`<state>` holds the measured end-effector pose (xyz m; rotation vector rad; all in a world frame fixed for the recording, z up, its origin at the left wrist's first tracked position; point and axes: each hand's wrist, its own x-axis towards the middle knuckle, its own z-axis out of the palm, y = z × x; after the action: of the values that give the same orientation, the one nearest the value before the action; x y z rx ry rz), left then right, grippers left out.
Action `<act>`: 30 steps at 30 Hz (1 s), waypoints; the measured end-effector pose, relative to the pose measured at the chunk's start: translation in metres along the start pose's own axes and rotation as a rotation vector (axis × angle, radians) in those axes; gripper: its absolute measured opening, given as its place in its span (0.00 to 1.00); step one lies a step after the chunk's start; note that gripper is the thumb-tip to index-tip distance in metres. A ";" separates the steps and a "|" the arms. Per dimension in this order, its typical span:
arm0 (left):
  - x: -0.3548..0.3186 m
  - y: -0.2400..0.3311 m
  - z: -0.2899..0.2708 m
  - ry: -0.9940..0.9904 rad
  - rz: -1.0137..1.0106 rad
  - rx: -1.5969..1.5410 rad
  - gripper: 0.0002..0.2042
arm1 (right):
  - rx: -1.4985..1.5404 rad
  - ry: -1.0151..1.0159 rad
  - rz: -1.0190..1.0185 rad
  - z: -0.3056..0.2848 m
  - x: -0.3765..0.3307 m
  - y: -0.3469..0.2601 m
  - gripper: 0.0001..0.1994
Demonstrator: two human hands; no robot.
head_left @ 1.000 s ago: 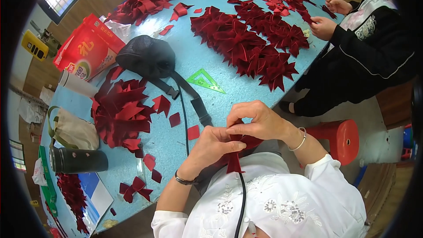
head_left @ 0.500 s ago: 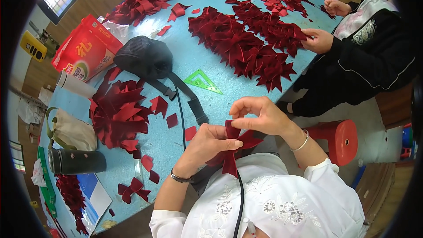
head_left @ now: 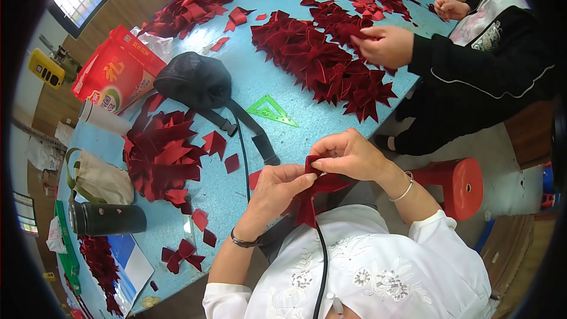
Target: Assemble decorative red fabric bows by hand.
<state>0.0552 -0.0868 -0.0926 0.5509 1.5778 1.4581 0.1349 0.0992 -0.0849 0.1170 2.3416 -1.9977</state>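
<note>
A dark red velvet ribbon bow (head_left: 306,211) is held in front of my white top, just off the table's near edge. My left hand (head_left: 276,188) pinches it from the left, thumb stretched along the upper part. From the right, my right hand (head_left: 353,156) grips the bow's upper end between thumb and fingers. The fingertips of both hands almost meet there and hide the bow's middle. Ribbon tails hang down and stick out to the right below my hands.
On the blue table (head_left: 236,233) lie a ribbon pile (head_left: 162,156), a single bow (head_left: 183,256), a dark flask (head_left: 109,218), a black waist pack (head_left: 194,80), a green set square (head_left: 271,111) and heaped bows (head_left: 319,65). A co-worker's hand (head_left: 387,45) reaches in. A red stool (head_left: 460,189) stands right.
My right hand, raised with fingers parted before, has come down and closed on the bow's upper end. The co-worker's hand at right has moved left over the heaped bows.
</note>
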 end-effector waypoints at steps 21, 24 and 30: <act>0.019 0.002 -0.020 -0.044 -0.008 -0.018 0.10 | -0.361 0.114 -0.644 -0.017 0.025 -0.007 0.07; 0.012 0.011 -0.008 0.019 0.035 -0.086 0.11 | -0.350 0.283 -0.564 -0.027 0.015 -0.025 0.05; 0.003 0.095 0.019 0.143 0.124 -0.516 0.11 | 0.612 0.415 -0.157 -0.037 -0.032 -0.072 0.06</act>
<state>0.0469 -0.0537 -0.0016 0.2471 1.2136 1.9482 0.1603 0.1243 -0.0053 0.4211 1.8670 -2.9505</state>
